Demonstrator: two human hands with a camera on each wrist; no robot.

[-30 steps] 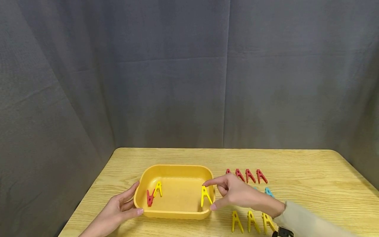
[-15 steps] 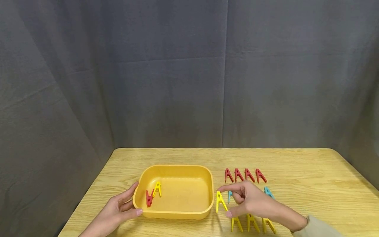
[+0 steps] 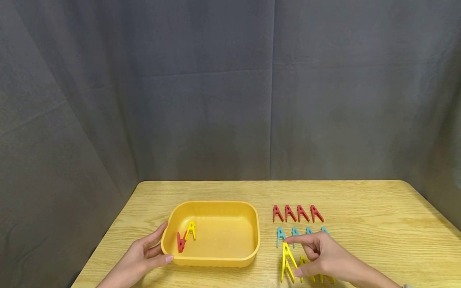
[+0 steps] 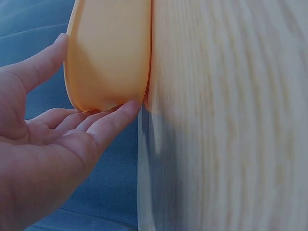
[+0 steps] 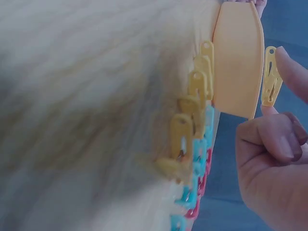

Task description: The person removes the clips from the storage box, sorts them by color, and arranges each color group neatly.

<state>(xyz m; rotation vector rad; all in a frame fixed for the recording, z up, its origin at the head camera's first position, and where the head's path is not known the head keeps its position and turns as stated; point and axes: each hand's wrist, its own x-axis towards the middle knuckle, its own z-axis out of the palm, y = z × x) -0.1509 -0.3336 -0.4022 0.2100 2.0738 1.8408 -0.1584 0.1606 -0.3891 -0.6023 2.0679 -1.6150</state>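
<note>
In the head view my right hand pinches a yellow clothespin between thumb and index finger. The pin hangs upright with its legs down, overlapping another yellow clothespin on the table. The right wrist view shows the held clothespin off the table surface, between thumb and index fingertip. My left hand holds the left end of a yellow-orange tub, thumb at the front corner and fingers along the side. Inside the tub lie a red clothespin and a yellow clothespin, close together at the left.
Right of the tub, red clothespins stand in a row at the back. Blue clothespins form a row before them, partly behind my right hand. More yellow clothespins are in front, partly covered. A grey curtain hangs behind the wooden table.
My right hand has carried the yellow clothespin out from over the tub, rightward and slightly toward me, to the yellow row. The left hand stays at the tub.
</note>
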